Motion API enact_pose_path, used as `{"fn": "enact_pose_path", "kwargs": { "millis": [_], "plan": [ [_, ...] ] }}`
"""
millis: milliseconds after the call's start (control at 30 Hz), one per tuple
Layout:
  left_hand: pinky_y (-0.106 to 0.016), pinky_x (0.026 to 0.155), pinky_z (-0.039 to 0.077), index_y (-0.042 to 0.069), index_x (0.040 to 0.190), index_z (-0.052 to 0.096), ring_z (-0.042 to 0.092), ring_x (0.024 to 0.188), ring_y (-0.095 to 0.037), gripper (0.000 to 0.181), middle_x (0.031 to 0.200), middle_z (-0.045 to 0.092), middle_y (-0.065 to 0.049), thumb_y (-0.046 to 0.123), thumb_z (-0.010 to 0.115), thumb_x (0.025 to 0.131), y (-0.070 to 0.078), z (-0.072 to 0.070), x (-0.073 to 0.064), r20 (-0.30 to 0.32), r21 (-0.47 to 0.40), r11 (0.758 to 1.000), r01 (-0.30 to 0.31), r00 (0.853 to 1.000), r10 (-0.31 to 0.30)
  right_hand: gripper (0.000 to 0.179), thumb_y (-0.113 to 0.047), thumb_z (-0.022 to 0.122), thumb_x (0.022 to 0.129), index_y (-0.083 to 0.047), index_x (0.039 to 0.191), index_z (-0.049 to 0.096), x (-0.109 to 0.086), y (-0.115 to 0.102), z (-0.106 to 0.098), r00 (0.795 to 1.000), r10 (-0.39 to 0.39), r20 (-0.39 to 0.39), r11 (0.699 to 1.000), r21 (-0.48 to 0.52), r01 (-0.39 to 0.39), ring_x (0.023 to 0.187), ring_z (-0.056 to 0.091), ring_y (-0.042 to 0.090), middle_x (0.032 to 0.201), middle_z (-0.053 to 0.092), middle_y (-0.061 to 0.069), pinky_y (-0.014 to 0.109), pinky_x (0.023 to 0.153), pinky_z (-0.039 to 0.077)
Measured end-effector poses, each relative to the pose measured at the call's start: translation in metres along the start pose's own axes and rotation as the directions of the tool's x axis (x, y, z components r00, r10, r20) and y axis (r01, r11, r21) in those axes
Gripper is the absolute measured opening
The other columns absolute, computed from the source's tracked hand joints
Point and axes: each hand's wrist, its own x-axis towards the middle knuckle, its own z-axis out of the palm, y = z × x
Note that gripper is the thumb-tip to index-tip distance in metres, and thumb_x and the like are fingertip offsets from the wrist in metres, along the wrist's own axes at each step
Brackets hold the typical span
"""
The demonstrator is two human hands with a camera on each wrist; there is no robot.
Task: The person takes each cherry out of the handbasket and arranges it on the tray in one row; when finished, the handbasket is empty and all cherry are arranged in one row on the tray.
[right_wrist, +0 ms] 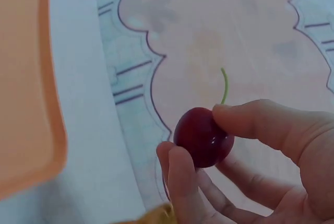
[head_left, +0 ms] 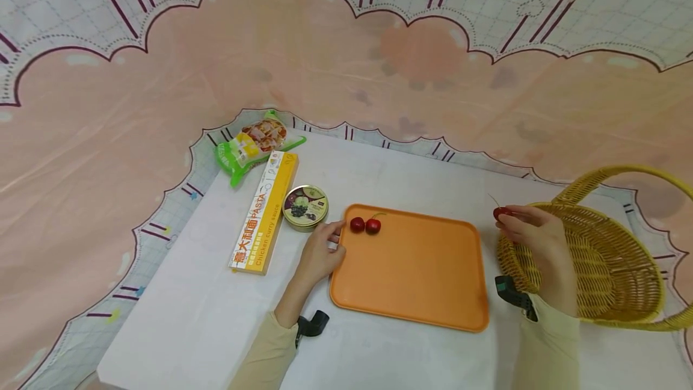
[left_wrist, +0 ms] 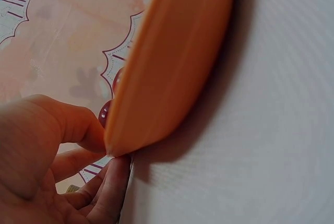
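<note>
A dark red cherry (right_wrist: 201,138) with a green stem is pinched between the thumb and fingers of my right hand (head_left: 536,239), above the left rim of a yellow wicker basket (head_left: 639,245). An orange tray (head_left: 411,275) lies in the middle of the table. Two more cherries sit together in its far left corner, one stemless cherry (head_left: 357,224) beside a stemmed cherry (head_left: 372,225). At the tray's left edge, my left hand (head_left: 319,253) holds the rim between thumb and fingers, shown close up in the left wrist view.
Left of the tray stand a round tin (head_left: 305,206) and a long yellow-and-white pasta box (head_left: 265,212). Behind them lies a green food bag (head_left: 258,144). A patterned curtain (head_left: 325,65) hangs along the table's back edge. The basket's handle (head_left: 622,172) arches up at the right.
</note>
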Motion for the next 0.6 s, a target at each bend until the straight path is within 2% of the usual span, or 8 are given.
{"fn": "enact_pose_path", "kwargs": {
  "millis": [133, 333, 500, 600],
  "plan": [
    [-0.031, 0.073, 0.053, 0.002, 0.130, 0.062, 0.059, 0.089, -0.022, 0.051, 0.100, 0.057, -0.010, -0.002, 0.063, 0.079, 0.000, -0.001, 0.000, -0.006, 0.001, 1.000, -0.013, 1.000, 0.013, 0.016, -0.008, 0.070, 0.090, -0.022, 0.098, 0.072, 0.002, 0.003, 0.013, 1.000, -0.020, -0.002, 0.997, -0.069, 0.020, 0.074, 0.070, 0.006, 0.084, 0.071, -0.010, 0.018, 0.068, 0.056],
    [-0.028, 0.072, 0.053, 0.003, 0.130, 0.062, 0.059, 0.089, -0.021, 0.052, 0.100, 0.057, -0.010, -0.002, 0.063, 0.078, -0.001, 0.000, 0.000, -0.004, -0.005, 1.000, -0.008, 1.000, 0.008, 0.016, -0.013, 0.072, 0.089, -0.014, 0.105, 0.072, 0.006, 0.011, 0.027, 0.999, -0.025, -0.022, 0.981, -0.194, 0.020, 0.076, 0.067, 0.005, 0.085, 0.071, -0.010, 0.018, 0.070, 0.055],
    [-0.027, 0.071, 0.054, 0.002, 0.131, 0.062, 0.058, 0.089, -0.020, 0.052, 0.100, 0.056, -0.009, -0.001, 0.063, 0.078, 0.000, 0.000, 0.000, 0.004, -0.005, 1.000, 0.001, 1.000, -0.001, 0.028, -0.017, 0.072, 0.090, -0.001, 0.112, 0.068, 0.010, 0.020, 0.037, 0.999, -0.015, -0.034, 0.966, -0.257, 0.006, 0.078, 0.066, 0.007, 0.085, 0.070, -0.013, 0.020, 0.071, 0.055],
    [-0.027, 0.071, 0.054, 0.002, 0.131, 0.062, 0.058, 0.089, -0.020, 0.052, 0.100, 0.056, -0.009, -0.001, 0.063, 0.078, 0.000, 0.000, 0.000, 0.006, -0.006, 1.000, 0.004, 1.000, -0.004, 0.037, -0.015, 0.071, 0.090, 0.010, 0.116, 0.063, 0.012, 0.024, 0.045, 1.000, -0.009, -0.022, 0.969, -0.248, 0.003, 0.077, 0.066, 0.006, 0.083, 0.069, -0.014, 0.020, 0.072, 0.055]
  ]
}}
